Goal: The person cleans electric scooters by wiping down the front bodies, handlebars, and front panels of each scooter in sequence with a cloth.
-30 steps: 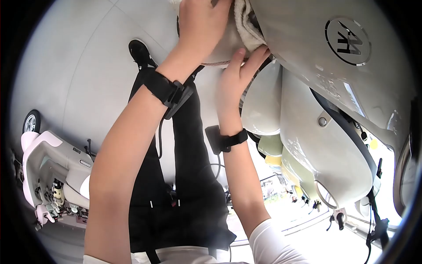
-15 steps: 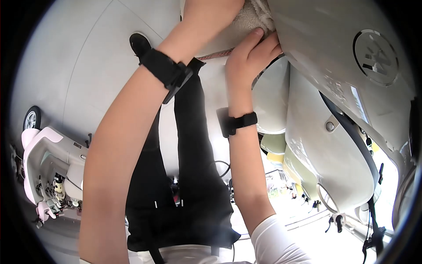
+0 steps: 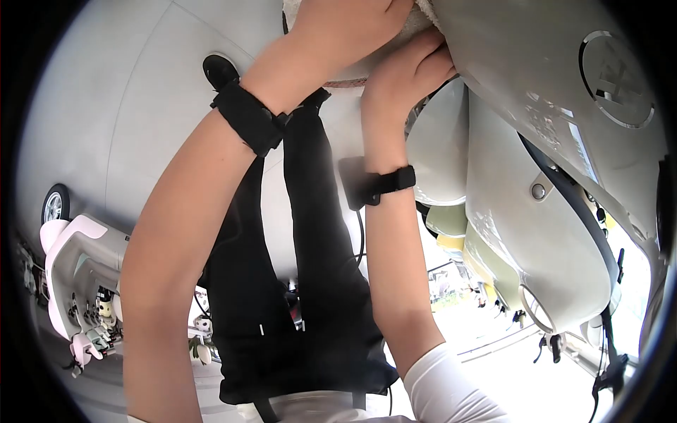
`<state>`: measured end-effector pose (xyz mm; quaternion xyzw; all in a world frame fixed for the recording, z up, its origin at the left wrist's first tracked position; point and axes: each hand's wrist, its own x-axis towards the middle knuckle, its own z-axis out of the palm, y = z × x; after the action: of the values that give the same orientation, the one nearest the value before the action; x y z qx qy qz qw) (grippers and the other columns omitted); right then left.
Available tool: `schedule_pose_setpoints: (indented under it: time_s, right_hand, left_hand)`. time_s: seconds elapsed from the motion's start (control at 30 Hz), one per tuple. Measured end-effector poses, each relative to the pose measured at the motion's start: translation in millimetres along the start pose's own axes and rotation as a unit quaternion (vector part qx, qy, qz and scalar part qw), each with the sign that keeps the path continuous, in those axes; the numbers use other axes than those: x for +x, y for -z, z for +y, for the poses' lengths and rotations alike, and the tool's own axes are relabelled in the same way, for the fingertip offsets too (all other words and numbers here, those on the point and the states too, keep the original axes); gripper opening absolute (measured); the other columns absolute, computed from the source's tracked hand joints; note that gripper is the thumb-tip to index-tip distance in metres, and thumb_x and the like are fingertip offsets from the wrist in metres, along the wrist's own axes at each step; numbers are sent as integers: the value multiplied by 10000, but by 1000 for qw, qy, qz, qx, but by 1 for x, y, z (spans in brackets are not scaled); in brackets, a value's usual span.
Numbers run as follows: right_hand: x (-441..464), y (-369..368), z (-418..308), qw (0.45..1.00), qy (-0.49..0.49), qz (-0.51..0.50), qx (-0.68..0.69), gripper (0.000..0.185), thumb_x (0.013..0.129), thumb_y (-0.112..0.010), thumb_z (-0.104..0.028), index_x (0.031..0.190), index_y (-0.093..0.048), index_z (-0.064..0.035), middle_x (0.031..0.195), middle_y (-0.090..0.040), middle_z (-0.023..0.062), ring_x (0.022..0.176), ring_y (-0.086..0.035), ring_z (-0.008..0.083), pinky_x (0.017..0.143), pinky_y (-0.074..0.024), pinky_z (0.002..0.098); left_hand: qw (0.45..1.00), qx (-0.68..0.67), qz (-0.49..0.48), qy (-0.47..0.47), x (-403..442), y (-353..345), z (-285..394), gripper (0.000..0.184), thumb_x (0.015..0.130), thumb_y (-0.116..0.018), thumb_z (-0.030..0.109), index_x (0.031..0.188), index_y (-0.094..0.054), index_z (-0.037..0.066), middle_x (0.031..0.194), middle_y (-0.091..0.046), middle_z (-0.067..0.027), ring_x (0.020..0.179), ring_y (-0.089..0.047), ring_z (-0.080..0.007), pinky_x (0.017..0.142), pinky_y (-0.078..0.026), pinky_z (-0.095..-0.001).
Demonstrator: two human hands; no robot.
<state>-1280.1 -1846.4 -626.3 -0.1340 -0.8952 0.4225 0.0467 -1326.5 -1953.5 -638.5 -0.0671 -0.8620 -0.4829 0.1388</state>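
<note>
My left hand point(image 3: 356, 25) is at the top edge of the view, its fingers curled and partly cut off by the frame. It is closed on a beige, fluffy towel point(image 3: 417, 27), part of which shows between my two hands. Below and to the right, my right hand point(image 3: 398, 77) reaches up with its fingers stretched out against the lower edge of a glossy pale grey scooter panel point(image 3: 522, 56). Its fingertips are partly hidden at that edge. The panel carries a round emblem point(image 3: 615, 79). Black straps circle both wrists.
More pale scooter bodywork point(image 3: 539, 247) with a mirror point(image 3: 537, 308) stands on the right. A pink and white scooter point(image 3: 84, 264) with a black wheel point(image 3: 55, 204) is at the left. My black-trousered legs and a black shoe point(image 3: 221, 70) are on the grey floor point(image 3: 141, 106).
My left hand has slid to the right over the towel, closer to the panel. My right hand has moved slightly up, its thumb no longer sticking out. The whole view has shifted a little.
</note>
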Motion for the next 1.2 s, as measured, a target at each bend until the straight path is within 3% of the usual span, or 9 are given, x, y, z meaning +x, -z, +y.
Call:
schedule_pose_setpoints:
  time_s: [0.13,0.3,0.47,0.5,0.73,0.87,1.0,1.13,1.2]
  right_hand:
    - [-22,-15,4,995,-11,77,58,507,1096,-400,-305,1435,-354,70,1434,-403,279,1315,-393,411,1127,-291,497]
    - [-52,-7,-31,997,-56,-12,-44,673,1109,-371,-332,1586,-90,50,1657,-79,296,1503,-181,444,1222,-158,523]
    - [-28,-17,-32,957,153,-105,-224,641,1028,-524,-288,1588,-340,-38,1673,-23,322,1503,-27,565,1189,-21,663]
    - [-23,-23,-31,948,175,-85,-252,652,1007,-542,-282,1588,-350,-58,1670,-31,324,1494,-42,566,1182,-19,668]
    - [-36,-5,15,886,278,-118,-351,693,877,-669,-174,1540,-470,-137,1702,-141,223,1489,-66,627,1167,-118,708]
    - [-62,24,39,942,202,-108,-244,805,941,-652,-108,1633,-240,-108,1689,-113,264,1501,-183,536,1211,-192,629]
    - [-58,24,51,956,-208,-143,151,1022,977,-619,-74,1616,178,-85,1662,-164,198,1524,-232,277,1238,-243,444]
    - [-74,21,88,939,-235,-118,224,862,1000,-631,-151,1616,-42,-23,1599,-284,216,1446,-361,300,1186,-324,433]
    - [-74,25,67,947,-295,-81,99,748,1006,-635,-178,1569,-180,6,1499,-412,224,1359,-448,289,1122,-382,412]
  left_hand:
    - [997,58,3,-46,-21,3,17,377,905,-618,102,1268,-614,-1,1383,-556,-218,1314,-497,-433,1054,-453,-480]
    - [997,30,-68,3,-43,20,-1,388,878,-634,128,1245,-637,3,1460,-497,-237,1348,-458,-467,1049,-476,-509]
    - [915,-219,-58,335,-22,19,-48,403,887,-627,152,1250,-612,-23,1310,-608,-254,1204,-580,-445,984,-497,-455]
    - [891,-322,-37,318,-9,17,-45,500,969,-579,147,1434,-515,-26,1482,-515,-243,1392,-454,-426,1161,-376,-436]
    - [952,-139,55,268,-50,-12,-53,501,893,-665,169,1351,-559,-3,1402,-548,-233,1279,-524,-433,1070,-442,-441]
    - [956,-46,-1,288,-76,8,-7,498,824,-702,213,1285,-650,32,1359,-525,-245,1284,-451,-451,1059,-444,-513]
    - [979,60,-44,189,-78,14,31,443,794,-732,183,1201,-674,20,1241,-550,-193,1229,-486,-419,997,-490,-480]
    - [982,62,-42,174,-73,12,37,310,795,-726,104,1085,-666,11,1184,-543,-186,1131,-528,-411,922,-521,-468]
    - [973,62,-52,215,-80,12,37,270,834,-709,95,1081,-642,10,1153,-577,-188,1083,-563,-400,873,-531,-468]
